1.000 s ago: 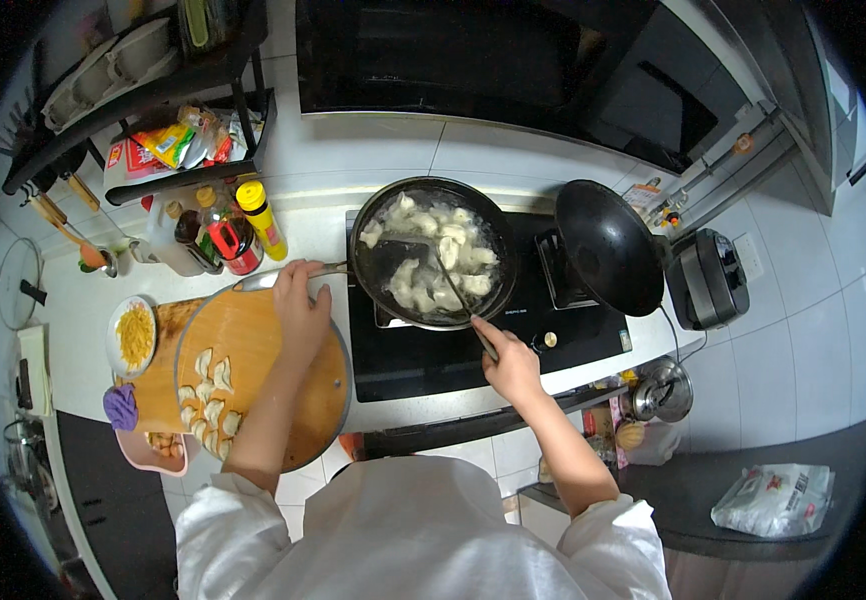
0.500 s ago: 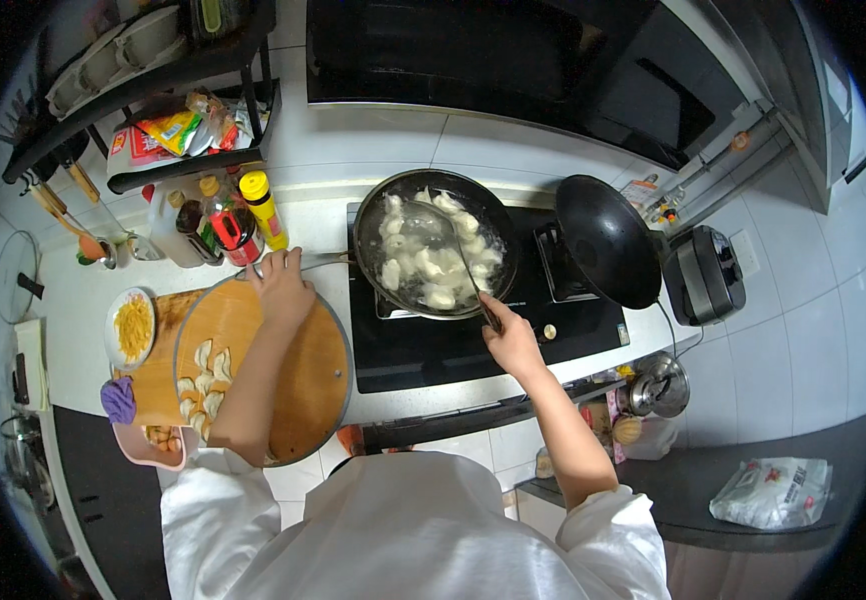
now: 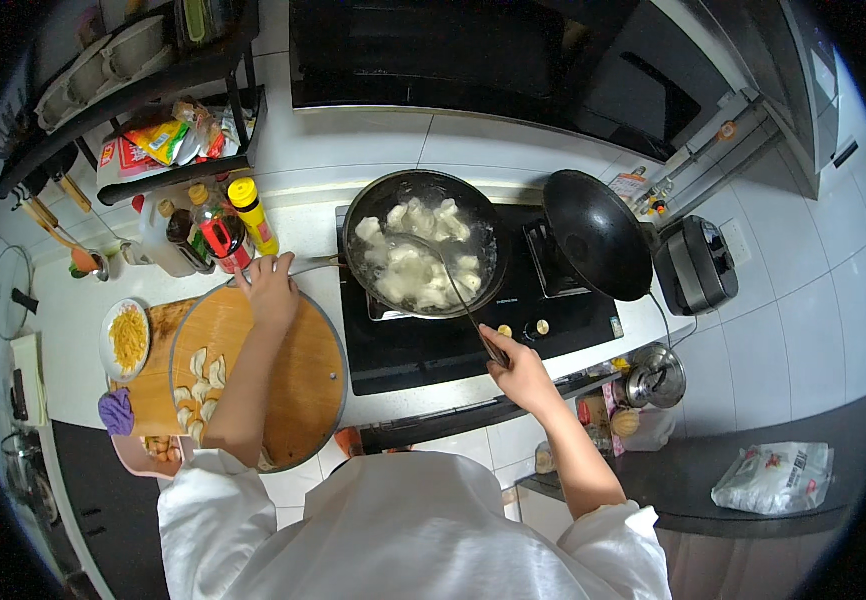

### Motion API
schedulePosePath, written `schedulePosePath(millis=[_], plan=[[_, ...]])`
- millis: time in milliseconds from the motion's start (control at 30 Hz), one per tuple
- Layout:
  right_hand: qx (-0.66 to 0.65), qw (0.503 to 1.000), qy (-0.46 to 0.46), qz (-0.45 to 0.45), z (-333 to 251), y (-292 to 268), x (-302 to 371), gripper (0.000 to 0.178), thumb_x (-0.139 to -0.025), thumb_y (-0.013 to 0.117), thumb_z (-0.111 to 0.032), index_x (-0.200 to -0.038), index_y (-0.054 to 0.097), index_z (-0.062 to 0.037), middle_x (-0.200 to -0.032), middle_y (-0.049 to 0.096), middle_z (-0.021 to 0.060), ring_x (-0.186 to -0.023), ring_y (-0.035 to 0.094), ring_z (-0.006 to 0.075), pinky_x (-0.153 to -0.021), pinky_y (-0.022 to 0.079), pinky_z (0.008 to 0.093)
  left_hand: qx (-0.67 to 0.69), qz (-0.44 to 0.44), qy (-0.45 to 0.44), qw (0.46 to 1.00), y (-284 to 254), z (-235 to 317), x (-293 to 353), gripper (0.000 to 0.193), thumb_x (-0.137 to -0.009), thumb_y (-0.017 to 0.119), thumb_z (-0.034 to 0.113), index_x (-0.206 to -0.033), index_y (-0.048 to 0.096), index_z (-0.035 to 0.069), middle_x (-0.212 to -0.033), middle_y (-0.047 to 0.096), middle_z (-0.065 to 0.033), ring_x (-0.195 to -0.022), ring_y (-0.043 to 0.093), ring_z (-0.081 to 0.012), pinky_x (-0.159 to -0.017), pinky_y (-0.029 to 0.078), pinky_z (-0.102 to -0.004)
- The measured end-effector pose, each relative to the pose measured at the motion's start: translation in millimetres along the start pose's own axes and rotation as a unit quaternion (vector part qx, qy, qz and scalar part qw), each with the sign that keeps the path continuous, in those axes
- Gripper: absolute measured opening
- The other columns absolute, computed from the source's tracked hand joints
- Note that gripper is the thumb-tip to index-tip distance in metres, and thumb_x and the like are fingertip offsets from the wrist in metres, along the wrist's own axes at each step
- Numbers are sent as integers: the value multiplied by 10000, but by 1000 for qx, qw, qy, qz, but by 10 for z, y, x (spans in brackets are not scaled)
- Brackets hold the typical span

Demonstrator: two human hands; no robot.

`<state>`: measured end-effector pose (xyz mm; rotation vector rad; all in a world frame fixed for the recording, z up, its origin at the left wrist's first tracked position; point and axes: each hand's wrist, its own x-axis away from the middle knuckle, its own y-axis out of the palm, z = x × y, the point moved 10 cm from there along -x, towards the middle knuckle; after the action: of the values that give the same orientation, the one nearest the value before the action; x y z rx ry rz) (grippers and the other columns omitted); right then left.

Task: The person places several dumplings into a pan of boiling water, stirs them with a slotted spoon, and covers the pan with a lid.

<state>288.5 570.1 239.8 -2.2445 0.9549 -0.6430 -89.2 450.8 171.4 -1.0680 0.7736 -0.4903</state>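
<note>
A deep dark pan (image 3: 358, 200) sits on the left side of the black cooktop (image 3: 403, 370), with pale dumplings (image 3: 423, 270) in steaming, bubbling water. My left hand (image 3: 271, 290) is closed around the far end of the pan handle (image 3: 318, 263), above the round board. In my right hand (image 3: 525, 375) is a long-handled cooking utensil (image 3: 465, 310) with a dark grip. It slants over the near rim into the pan, its head among the dumplings and hard to make out. Several uncooked dumplings (image 3: 199, 385) lie on the round grey-rimmed board (image 3: 303, 390) beneath my left forearm.
An empty black wok (image 3: 598, 240) rests tilted at the right burner, beside a dark appliance (image 3: 698, 265). Bottles (image 3: 218, 225) crowd behind my left hand. Left of the board are a plate of yellow shreds (image 3: 128, 338), a purple cloth (image 3: 116, 411) and a pink bin (image 3: 133, 458).
The utensil's head has swept left and nearer through the pan, shifting the dumplings. My right hand has come slightly nearer to me and right. My left hand stays at the handle.
</note>
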Motion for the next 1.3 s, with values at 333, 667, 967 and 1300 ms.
schedulePosePath(millis=[333, 667, 967, 1300], plan=[[58, 996, 45, -54, -6, -321, 398, 570, -779, 581, -10, -1335, 540, -130, -1013, 659, 222, -870, 672, 319, -773, 510, 368, 7, 18, 13, 1000, -11, -19, 7, 482, -751, 669, 84, -1208, 576, 203, -1161, 539, -44, -1214, 436, -258, -1104, 148, -597], [145, 989, -26, 9, 32, -141, 274, 609, -767, 579, -43, -1344, 534, -232, -910, 669, 203, -813, 654, 372, -741, 527, 447, 8, 1, 13, 1000, -52, 25, 0, 441, -782, 652, 70, -1198, 588, 201, -1139, 543, -40, -1189, 444, -246, -1109, 167, -593], [179, 979, -58, 76, 38, 130, -147, 638, -765, 601, -52, -1359, 513, -264, -907, 656, 188, -794, 650, 379, -712, 538, 466, 4, 7, 22, 1000, -36, -19, 9, 469, -778, 653, 66, -1218, 577, 209, -1149, 546, -38, -1186, 456, -254, -1091, 192, -587], [226, 964, -57, 125, 122, 97, -602, 636, -785, 594, -68, -1377, 483, -275, -915, 649, 167, -796, 653, 363, -702, 539, 466, 6, 0, 12, 1000, -87, -12, 4, 426, -788, 647, 64, -1191, 603, 197, -1131, 549, -40, -1179, 452, -244, -1113, 162, -586]])
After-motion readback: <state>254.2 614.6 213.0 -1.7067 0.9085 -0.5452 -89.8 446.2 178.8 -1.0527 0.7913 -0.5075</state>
